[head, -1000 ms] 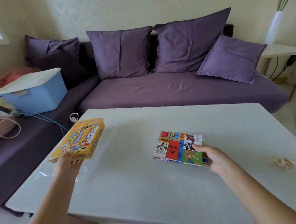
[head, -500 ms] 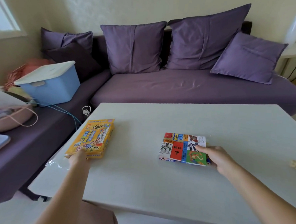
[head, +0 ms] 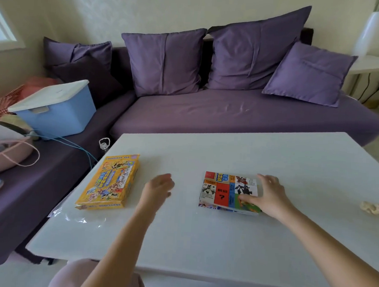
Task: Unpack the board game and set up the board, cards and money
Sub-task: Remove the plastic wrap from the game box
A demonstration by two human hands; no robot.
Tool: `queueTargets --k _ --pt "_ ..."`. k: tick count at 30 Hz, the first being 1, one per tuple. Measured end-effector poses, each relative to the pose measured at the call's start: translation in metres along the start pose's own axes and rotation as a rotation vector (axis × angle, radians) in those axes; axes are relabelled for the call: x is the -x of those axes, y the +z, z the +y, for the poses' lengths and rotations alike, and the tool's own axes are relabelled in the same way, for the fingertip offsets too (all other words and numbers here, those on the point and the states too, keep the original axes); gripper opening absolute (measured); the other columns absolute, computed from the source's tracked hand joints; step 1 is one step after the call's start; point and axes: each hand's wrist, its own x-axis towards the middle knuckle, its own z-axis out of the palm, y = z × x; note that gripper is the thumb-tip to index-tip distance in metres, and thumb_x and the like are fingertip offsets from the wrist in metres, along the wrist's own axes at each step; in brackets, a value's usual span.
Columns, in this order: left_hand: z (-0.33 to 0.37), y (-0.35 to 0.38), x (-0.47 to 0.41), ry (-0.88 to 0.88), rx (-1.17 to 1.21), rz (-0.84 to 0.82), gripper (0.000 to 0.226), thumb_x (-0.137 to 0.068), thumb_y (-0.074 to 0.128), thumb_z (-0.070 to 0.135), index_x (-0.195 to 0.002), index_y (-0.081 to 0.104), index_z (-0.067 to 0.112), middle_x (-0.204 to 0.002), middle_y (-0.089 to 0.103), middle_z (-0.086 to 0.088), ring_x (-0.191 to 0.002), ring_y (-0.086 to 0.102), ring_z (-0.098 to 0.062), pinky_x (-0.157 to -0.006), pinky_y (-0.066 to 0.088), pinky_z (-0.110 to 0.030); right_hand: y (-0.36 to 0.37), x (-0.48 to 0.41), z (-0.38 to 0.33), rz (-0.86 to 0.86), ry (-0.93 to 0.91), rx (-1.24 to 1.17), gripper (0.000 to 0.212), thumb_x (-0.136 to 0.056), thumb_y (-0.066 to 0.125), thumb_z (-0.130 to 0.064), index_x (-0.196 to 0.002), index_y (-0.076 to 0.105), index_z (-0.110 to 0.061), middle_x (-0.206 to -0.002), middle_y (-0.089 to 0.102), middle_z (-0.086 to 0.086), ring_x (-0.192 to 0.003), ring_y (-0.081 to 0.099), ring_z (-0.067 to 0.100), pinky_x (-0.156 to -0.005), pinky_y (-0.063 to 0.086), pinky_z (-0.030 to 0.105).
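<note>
A yellow game box lies flat on the white table at the left. The folded game board, a square with coloured panels and a question mark, lies to its right. My left hand hovers between box and board, blurred, fingers apart and empty. My right hand rests on the board's right edge, thumb on its top face near the front corner, fingers spread over the far side. A clear plastic wrapper lies crumpled in front of the box.
A small beige crumpled thing sits at the table's right edge. Behind the table stands a purple sofa with several cushions. On its left arm are a blue lidded bin, cables and a pink bag.
My left hand has let go of the yellow box, which now lies flat, and moved right toward the board. My right hand has spread its fingers over the board's right side.
</note>
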Motion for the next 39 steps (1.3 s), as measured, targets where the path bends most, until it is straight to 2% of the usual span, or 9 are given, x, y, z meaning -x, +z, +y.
queueTargets --k 4,9,14,18,22,27,33,36,39 --pt "-0.007 0.049 0.008 -0.023 -0.157 -0.266 0.031 -0.092 0.054 0.008 -0.122 0.061 0.010 -0.101 0.065 -0.002 -0.084 0.056 -0.012 -0.071 0.045 -0.022 -0.005 0.010 -0.001 -0.226 -0.278 0.091 0.114 -0.057 0.069 -0.073 -0.151 0.023 -0.029 -0.155 0.015 -0.006 -0.147 0.011 0.020 -0.119 0.020 0.035" --pt "-0.010 0.071 0.015 0.034 -0.162 -0.277 0.027 -0.096 0.043 0.009 -0.106 0.064 0.023 -0.084 0.068 0.006 -0.051 0.055 0.010 -0.050 0.038 -0.007 -0.002 0.011 0.005 -0.227 -0.281 0.275 0.099 -0.073 0.070 -0.061 -0.152 0.018 -0.034 -0.162 -0.001 -0.001 -0.148 0.009 0.015 -0.118 0.019 0.031" --pt "-0.009 0.071 0.011 0.002 -0.097 -0.235 0.032 -0.102 0.034 0.029 -0.088 0.062 0.026 -0.088 0.065 0.006 -0.082 0.057 -0.011 -0.070 0.043 -0.026 -0.017 0.017 -0.002 -0.216 -0.326 0.178 0.063 -0.090 0.053 -0.054 -0.147 0.031 -0.038 -0.158 0.020 -0.007 -0.143 0.027 0.014 -0.106 0.024 0.019" --pt "-0.019 0.072 0.007 0.245 -0.421 -0.058 0.029 -0.100 0.042 0.030 -0.109 0.063 0.013 -0.116 0.059 -0.005 -0.105 0.055 -0.019 -0.085 0.039 -0.024 -0.030 0.018 -0.003 0.084 -0.419 0.129 0.035 -0.101 0.043 -0.032 -0.134 0.053 -0.034 -0.126 0.063 -0.009 -0.104 0.062 0.009 -0.083 0.046 0.019" --pt "-0.024 0.082 0.014 0.531 -0.670 -0.215 0.026 -0.092 0.059 0.030 -0.114 0.064 0.017 -0.129 0.053 0.002 -0.120 0.048 -0.015 -0.095 0.034 -0.013 -0.045 0.013 0.003 0.385 -0.366 0.111 0.029 -0.101 0.042 -0.026 -0.121 0.063 -0.022 -0.067 0.060 -0.004 -0.053 0.051 0.013 -0.052 0.038 0.028" --pt "-0.026 0.093 0.016 0.576 -0.687 -0.269 0.028 -0.086 0.066 0.033 -0.109 0.065 0.016 -0.123 0.056 0.005 -0.118 0.046 -0.012 -0.080 0.024 0.005 -0.054 0.012 0.012 0.486 -0.216 0.134 0.030 -0.101 0.040 -0.024 -0.119 0.063 -0.018 -0.059 0.048 -0.002 -0.055 0.043 0.026 -0.052 0.030 0.032" --pt "-0.008 0.102 0.001 0.517 -0.790 -0.269 0.057 -0.085 0.064 0.046 -0.133 0.048 0.019 -0.138 0.044 0.005 -0.129 0.035 -0.015 -0.104 0.025 -0.020 -0.063 0.005 0.037 0.420 0.092 0.325 0.038 -0.098 0.038 -0.010 -0.131 0.050 -0.022 -0.089 0.065 0.008 -0.069 0.048 0.029 -0.060 0.034 0.029" --pt "-0.001 0.105 -0.011 0.513 -0.945 -0.369 0.078 -0.078 0.066 0.057 -0.140 0.038 0.018 -0.134 0.047 0.002 -0.125 0.036 -0.016 -0.108 0.022 -0.026 -0.070 0.008 0.048 0.367 0.245 0.502 0.050 -0.091 0.040 -0.001 -0.138 0.040 -0.021 -0.118 0.058 0.004 -0.100 0.058 0.029 -0.068 0.041 0.030" --pt "0.001 0.107 -0.018 0.505 -1.011 -0.415 0.085 -0.071 0.069 0.062 -0.139 0.038 0.020 -0.129 0.051 0.001 -0.122 0.040 -0.017 -0.110 0.017 -0.029 -0.071 0.013 0.049 0.236 0.445 0.673 0.043 -0.095 0.041 -0.009 -0.137 0.044 -0.018 -0.131 0.054 0.003 -0.128 0.041 0.030 -0.097 0.040 0.038"
